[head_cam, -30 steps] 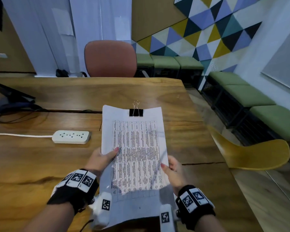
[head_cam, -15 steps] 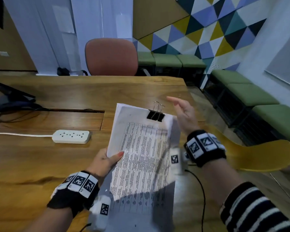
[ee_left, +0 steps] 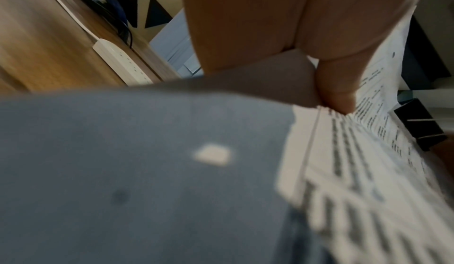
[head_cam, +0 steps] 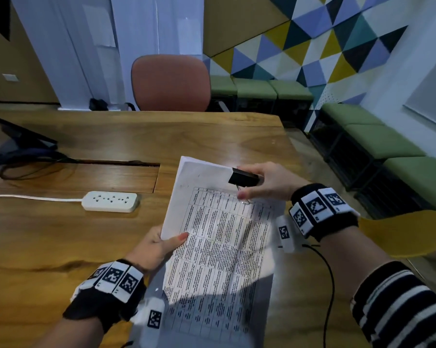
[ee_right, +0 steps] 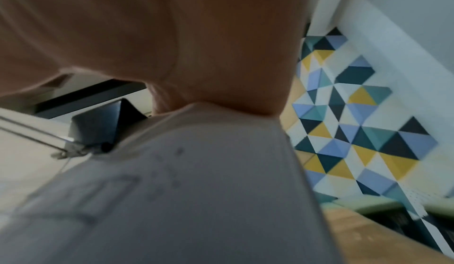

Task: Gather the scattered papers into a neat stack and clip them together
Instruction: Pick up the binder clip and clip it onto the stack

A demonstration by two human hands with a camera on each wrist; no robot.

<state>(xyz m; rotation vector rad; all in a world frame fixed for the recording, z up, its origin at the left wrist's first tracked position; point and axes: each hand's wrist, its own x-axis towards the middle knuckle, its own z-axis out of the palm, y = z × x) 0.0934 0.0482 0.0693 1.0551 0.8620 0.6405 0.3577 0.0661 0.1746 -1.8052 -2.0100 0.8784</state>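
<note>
Right hand (head_cam: 267,183) now moved onto binder clip (head_cam: 244,177), pinching it; left hand (head_cam: 156,244) grips stack (head_cam: 219,242), frame centre. Could slip off if squeezed open

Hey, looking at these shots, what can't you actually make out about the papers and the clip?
- Printed text on the papers: too small in the head view, blurred in the left wrist view.
- Sheet count: the edges blur together.
- Binder clip bite: right hand covers it.
- Papers' bottom edge: cut off by the frame.
</note>
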